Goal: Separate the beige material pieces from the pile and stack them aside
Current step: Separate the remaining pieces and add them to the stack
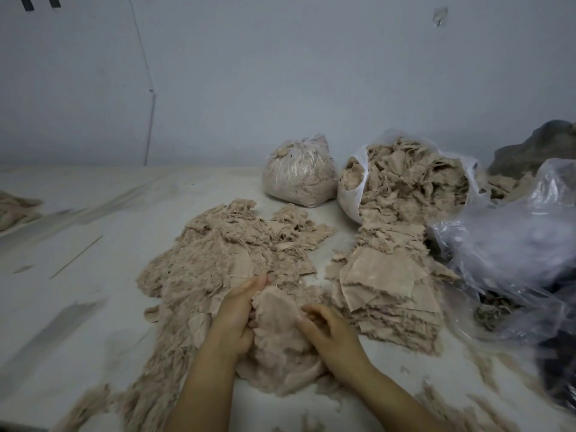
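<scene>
A wide loose pile of frayed beige material pieces (224, 257) spreads over the white table (93, 251) in front of me. To its right lies a flatter stack of beige pieces (383, 285). Between them, near the table's front, both hands hold one bunch of beige pieces (277, 325). My left hand (237, 313) grips its left edge with curled fingers. My right hand (327, 328) grips its right edge, fingers curled into the material.
A tied clear bag of beige scraps (299, 173) and an open white bag spilling beige pieces (411, 179) stand at the back. Crumpled clear plastic (511, 254) and dark cloth (536, 148) fill the right side. Another beige piece (15, 207) lies at the far left.
</scene>
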